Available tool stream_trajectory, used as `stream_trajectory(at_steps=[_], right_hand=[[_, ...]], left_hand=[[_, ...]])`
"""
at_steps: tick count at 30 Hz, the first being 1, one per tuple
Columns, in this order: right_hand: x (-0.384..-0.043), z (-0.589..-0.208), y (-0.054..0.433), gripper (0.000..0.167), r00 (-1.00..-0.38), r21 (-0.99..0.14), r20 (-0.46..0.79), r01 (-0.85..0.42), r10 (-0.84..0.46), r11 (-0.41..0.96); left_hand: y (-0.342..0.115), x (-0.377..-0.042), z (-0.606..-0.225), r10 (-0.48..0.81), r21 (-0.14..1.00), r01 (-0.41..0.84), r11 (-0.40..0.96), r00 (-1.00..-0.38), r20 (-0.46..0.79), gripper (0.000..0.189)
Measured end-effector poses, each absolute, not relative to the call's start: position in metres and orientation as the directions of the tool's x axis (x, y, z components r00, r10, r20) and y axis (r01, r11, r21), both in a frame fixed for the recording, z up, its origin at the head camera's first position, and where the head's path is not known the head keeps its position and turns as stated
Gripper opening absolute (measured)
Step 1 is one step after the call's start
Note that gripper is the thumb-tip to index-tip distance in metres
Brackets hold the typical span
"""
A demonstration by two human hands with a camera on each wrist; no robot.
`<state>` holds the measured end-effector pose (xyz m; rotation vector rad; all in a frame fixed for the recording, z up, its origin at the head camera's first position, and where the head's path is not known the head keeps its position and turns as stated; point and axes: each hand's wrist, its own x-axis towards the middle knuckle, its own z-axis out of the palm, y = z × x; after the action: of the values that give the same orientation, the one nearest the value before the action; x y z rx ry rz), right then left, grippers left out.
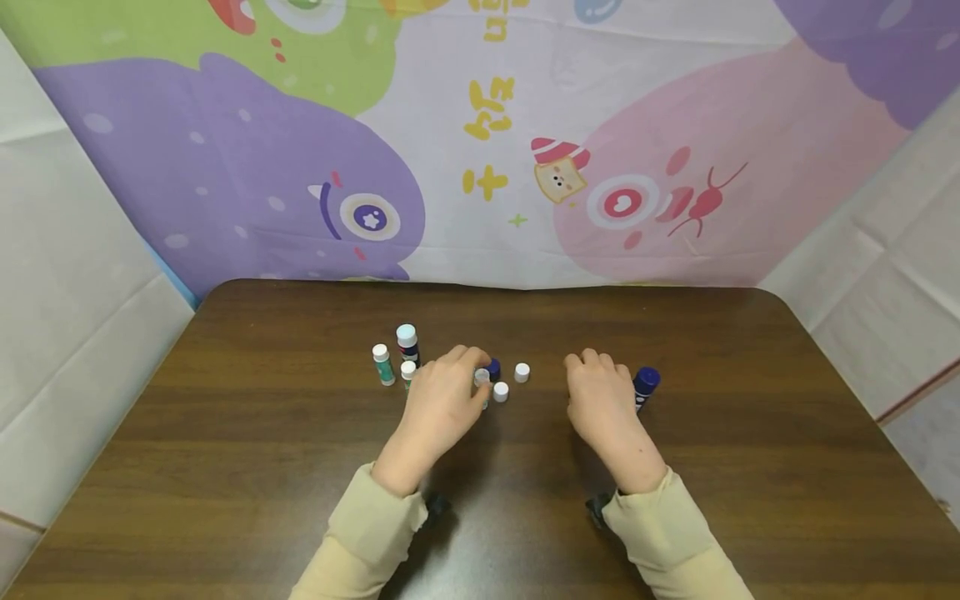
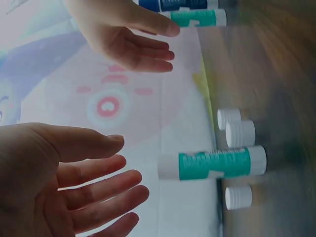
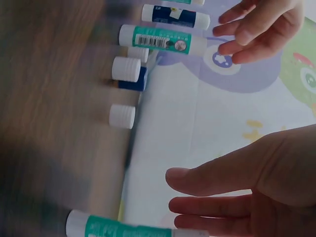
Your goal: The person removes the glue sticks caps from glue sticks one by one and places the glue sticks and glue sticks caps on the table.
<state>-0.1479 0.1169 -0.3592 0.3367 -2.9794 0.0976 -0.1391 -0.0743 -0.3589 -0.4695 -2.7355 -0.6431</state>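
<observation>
My left hand (image 1: 444, 400) is beside an upright green glue stick (image 2: 215, 164), its fingers spread and apart from it in the left wrist view. That stick has a pale, uncapped-looking top. My right hand (image 1: 603, 400) has relaxed fingers and holds nothing; another green glue stick (image 3: 128, 227) stands close to its fingertips in the right wrist view. In the head view my right hand hides that stick. A dark blue glue stick (image 1: 645, 386) stands just right of this hand. Between the hands lie white caps (image 1: 522, 372) and a dark blue cap (image 1: 492, 369).
Left of my left hand stand a green glue stick (image 1: 383, 367), a navy one with a white cap (image 1: 407, 343), and a second green one (image 1: 408, 371) partly covered by the hand. The brown table (image 1: 247, 433) ends at a cartoon-printed cloth (image 1: 487, 242) behind.
</observation>
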Motion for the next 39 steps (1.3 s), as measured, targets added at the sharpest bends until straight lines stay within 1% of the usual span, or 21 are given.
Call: stream_trajectory(at_steps=[5, 8, 11, 18, 26, 30, 33, 39], right_hand=[[-0.148, -0.360, 0.126, 0.032, -0.968, -0.044, 0.126, -0.223, -0.216, 0.974], [-0.148, -0.361, 0.131, 0.035, -0.971, -0.063, 0.115, -0.218, -0.210, 0.974], [-0.148, -0.364, 0.135, 0.034, -0.969, -0.091, 0.129, -0.223, -0.210, 0.971], [-0.146, -0.370, 0.136, 0.023, -0.958, -0.151, 0.172, -0.255, -0.229, 0.955], [-0.139, -0.363, 0.129, 0.026, -0.946, -0.211, 0.231, -0.275, -0.226, 0.938], [-0.135, -0.359, 0.124, 0.017, -0.939, -0.245, 0.242, -0.302, -0.244, 0.921], [-0.133, -0.356, 0.122, 0.013, -0.931, -0.294, 0.253, -0.334, -0.264, 0.896], [-0.130, -0.351, 0.117, 0.017, -0.919, -0.426, 0.264, -0.384, -0.294, 0.819]], left_hand=[[-0.068, -0.136, -0.358, 0.274, 0.362, 0.406, 0.839, -0.891, 0.363, 0.020], [-0.065, -0.134, -0.360, 0.292, 0.360, 0.423, 0.832, -0.885, 0.364, 0.019], [-0.063, -0.135, -0.363, 0.311, 0.357, 0.443, 0.823, -0.876, 0.368, 0.017], [-0.058, -0.137, -0.373, 0.343, 0.350, 0.454, 0.820, -0.877, 0.336, 0.018], [-0.055, -0.136, -0.375, 0.356, 0.332, 0.466, 0.820, -0.870, 0.342, 0.020], [-0.054, -0.136, -0.375, 0.369, 0.329, 0.477, 0.815, -0.865, 0.341, 0.023], [-0.054, -0.135, -0.374, 0.376, 0.334, 0.485, 0.808, -0.862, 0.340, 0.024], [-0.052, -0.134, -0.373, 0.382, 0.340, 0.509, 0.791, -0.845, 0.375, 0.025]])
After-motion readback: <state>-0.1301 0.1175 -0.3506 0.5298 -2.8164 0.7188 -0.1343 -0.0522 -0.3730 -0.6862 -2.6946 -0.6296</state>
